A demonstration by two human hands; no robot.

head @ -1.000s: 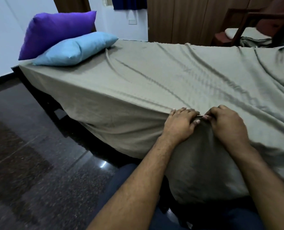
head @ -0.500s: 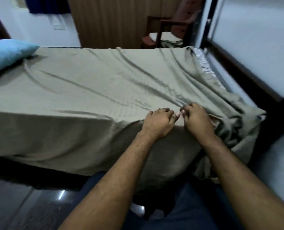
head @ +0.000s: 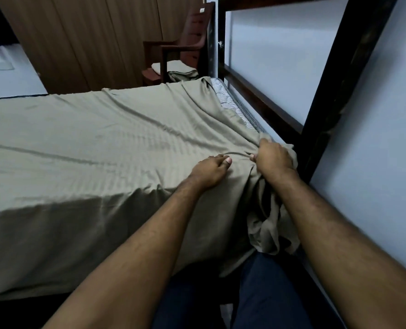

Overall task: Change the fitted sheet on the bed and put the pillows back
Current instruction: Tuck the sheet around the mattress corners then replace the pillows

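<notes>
Fitted sheet [head: 107, 143] (olive, creased) lies bunched at the corner where right hand [head: 272, 160] grips it, left hand [head: 210, 172] pinching nearby.

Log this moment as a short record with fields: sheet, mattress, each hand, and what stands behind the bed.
sheet: olive fitted sheet spread over the bed top, wrinkled, bunched and hanging loose at the near right corner
mattress: striped mattress bare along the right edge, beside the dark bed frame
left hand: left hand rests on the sheet near the corner, fingers curled into the fabric
right hand: right hand grips the bunched sheet at the corner
behind bed: wooden chair with folded cloth on its seat
pillows: none in view
</notes>
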